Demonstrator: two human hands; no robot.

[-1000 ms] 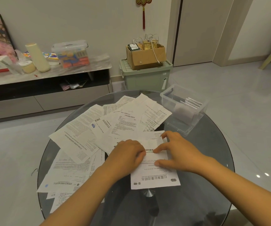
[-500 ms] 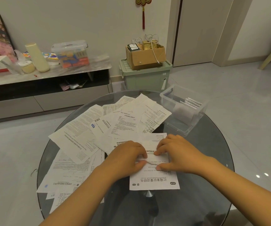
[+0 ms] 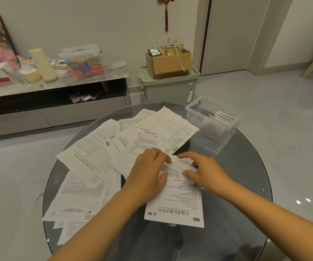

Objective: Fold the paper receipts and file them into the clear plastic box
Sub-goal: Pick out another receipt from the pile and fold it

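Head view only. Task is early: the clear rectangular plastic box (image 3: 214, 127) at the far right edge of the round dark glass bench (image 3: 246, 185) holds a few folded white slips (image 3: 222, 117) standing on edge at its far end, rest of it looks bare. A loose spread of unfolded white printed paper sheets (image 3: 103, 155) still covers the far and left parts of the bench, overlapping each other, so most of the folding and filing is left.

Sheet in work: white printed paper receipt with a bold black heading (image 3: 178, 196), near the bench centre. Long axis runs roughly from the near edge to the far edge, heading at the near end, print upside down to the wearer. Far end is being turned back toward the near edge.

Left hand (image 3: 148, 176) presses flat on the sheet's left side, fingers curled onto the fold. Right hand (image 3: 206, 172) pinches the folded-over far edge between thumb and fingers.
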